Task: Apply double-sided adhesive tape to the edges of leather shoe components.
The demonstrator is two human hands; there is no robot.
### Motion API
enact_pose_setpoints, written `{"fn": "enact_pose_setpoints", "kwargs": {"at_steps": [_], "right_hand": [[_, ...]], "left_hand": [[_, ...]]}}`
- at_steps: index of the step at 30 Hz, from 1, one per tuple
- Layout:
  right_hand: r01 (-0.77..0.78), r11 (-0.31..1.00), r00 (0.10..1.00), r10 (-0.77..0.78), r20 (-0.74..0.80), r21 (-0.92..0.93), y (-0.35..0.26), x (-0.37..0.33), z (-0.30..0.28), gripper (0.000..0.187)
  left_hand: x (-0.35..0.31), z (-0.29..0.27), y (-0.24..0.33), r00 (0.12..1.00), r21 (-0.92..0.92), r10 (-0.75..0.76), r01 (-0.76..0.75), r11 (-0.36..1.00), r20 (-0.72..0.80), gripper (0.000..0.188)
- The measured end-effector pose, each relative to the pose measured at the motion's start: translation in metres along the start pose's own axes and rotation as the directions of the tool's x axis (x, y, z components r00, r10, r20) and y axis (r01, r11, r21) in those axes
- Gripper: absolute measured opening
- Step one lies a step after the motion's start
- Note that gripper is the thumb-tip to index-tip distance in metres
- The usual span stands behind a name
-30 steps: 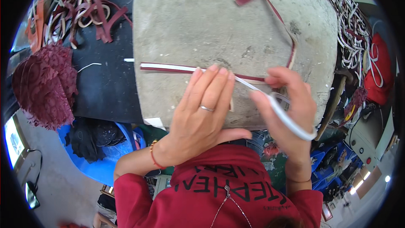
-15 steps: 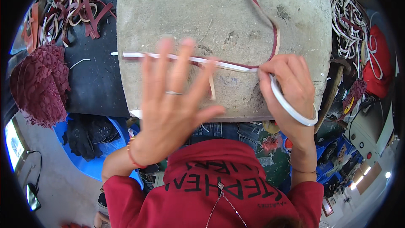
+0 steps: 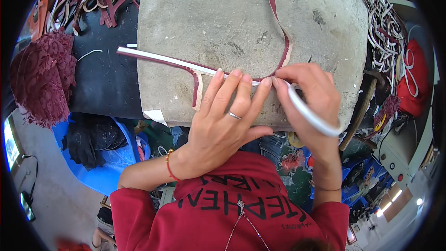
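A dark red leather strip (image 3: 272, 5) with a notched, beige-backed edge curves down the slab and runs leftward. Along its straight left length lies a narrow white strip (image 3: 155, 56). My left hand (image 3: 227, 104) rests palm down, fingers stretched out, its fingertips pressing both strips against the slab. Just to its right, my right hand (image 3: 309, 97) pinches the white strip near the bend of the leather. From those fingers the white strip's loose length loops down across the right wrist. Left of my left hand, a short notched branch (image 3: 195, 90) of the leather bends toward me.
The worn pale slab (image 3: 223, 14) lies on a black surface (image 3: 102, 79). Leather scraps (image 3: 104, 0) and a dark red fabric piece (image 3: 44, 76) lie left. White strips (image 3: 383, 28) and a hammer (image 3: 367, 107) are right. A blue tub (image 3: 97, 176) stands below left.
My left hand has moved right and come down on the strips. The strips' left end has shifted left and away from me, and the leather's curved part lies further left.
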State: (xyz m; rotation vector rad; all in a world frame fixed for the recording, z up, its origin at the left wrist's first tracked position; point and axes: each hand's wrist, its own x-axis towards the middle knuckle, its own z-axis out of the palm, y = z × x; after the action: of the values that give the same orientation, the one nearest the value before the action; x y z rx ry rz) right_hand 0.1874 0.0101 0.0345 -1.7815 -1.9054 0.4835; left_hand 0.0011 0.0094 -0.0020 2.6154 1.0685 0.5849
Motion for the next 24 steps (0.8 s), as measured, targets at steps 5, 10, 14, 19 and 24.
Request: {"fn": "enact_pose_setpoints", "kwargs": {"at_steps": [5,10,14,19,24], "right_hand": [[0.362,0.902,0.931,-0.337,0.137,-0.237,0.011,0.033,-0.02,0.012],[0.42,0.881,0.907,-0.407,0.106,-0.219,0.004,0.014,-0.002,0.015],[0.262,0.965,0.965,-0.262,-0.006,-0.014,-0.032,-0.012,0.032,0.024],[0.068,0.994,0.997,-0.071,0.038,0.083,-0.018,-0.013,0.011,0.022],[0.143,0.988,0.986,-0.139,0.088,-0.053,-0.019,-0.001,0.009,0.02]], "left_hand": [[0.003,-0.009,0.0,0.998,-0.008,-0.013,0.013,1.0,0.054,0.07],[0.005,-0.054,-0.035,0.972,0.069,0.052,-0.07,0.995,0.227,0.075],[-0.015,-0.029,-0.006,0.993,-0.052,-0.07,0.076,0.996,0.094,0.073],[-0.025,-0.018,-0.018,1.0,0.008,0.011,-0.011,1.0,0.01,0.071],[-0.024,-0.014,-0.008,0.999,0.005,-0.036,0.036,0.999,0.032,0.068]]}}
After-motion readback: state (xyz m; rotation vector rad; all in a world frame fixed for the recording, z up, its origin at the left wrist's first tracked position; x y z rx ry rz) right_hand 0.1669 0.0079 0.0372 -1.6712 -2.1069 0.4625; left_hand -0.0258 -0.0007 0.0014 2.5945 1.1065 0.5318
